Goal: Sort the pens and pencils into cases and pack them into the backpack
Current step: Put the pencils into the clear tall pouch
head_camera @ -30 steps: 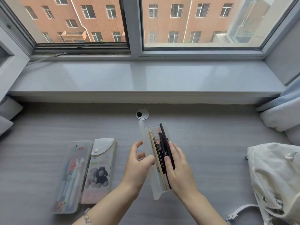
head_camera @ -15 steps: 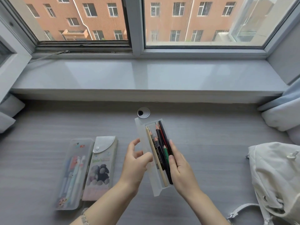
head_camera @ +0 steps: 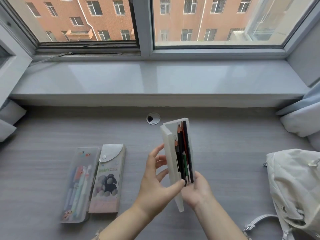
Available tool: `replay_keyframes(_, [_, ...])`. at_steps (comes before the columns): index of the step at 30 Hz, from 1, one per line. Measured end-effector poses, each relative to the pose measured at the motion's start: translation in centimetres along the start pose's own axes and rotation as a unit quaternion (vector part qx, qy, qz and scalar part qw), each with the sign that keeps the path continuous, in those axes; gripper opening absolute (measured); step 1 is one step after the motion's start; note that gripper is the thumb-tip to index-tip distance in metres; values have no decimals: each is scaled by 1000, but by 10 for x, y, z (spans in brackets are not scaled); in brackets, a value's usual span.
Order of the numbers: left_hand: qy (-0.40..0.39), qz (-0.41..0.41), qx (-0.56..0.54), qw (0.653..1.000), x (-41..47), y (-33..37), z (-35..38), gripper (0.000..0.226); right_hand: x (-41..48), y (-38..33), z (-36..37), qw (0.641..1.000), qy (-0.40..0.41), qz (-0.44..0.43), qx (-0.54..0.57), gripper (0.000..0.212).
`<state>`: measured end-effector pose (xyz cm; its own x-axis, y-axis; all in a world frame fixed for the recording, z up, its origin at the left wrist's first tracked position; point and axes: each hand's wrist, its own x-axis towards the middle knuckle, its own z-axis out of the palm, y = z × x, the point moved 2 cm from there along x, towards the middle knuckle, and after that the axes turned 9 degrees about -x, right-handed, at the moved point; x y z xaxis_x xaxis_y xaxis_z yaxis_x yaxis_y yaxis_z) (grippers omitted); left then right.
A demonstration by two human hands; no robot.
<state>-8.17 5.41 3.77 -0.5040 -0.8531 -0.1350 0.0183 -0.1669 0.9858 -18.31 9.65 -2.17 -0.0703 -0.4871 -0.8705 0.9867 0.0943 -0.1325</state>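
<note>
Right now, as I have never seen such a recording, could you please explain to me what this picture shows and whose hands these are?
There is no machine: a person wears a camera on the head, looking down at their own hands. Both the left hand and the right hand hold an open frosted case with pencils inside, above the grey desk. On the desk lie a clear case of pens and, beside it, a case with a snap flap. A pale backpack sits at the right.
</note>
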Motion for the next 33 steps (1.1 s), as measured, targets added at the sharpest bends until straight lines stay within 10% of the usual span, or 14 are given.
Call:
replay_keyframes(13, [64,-84,-62,992,22,-3,-22,72,8,2,1,986,-34,-106,-125,28])
replay_keyframes(19, [61,-162,-119,978,27,-7,-35,68,-1,-12,-13,829,-10,-375,-414,22])
replay_keyframes(33, [2,-174,-72,982,24,-8,-43,75,-7,-36,2,608,-39,-462,-645,28])
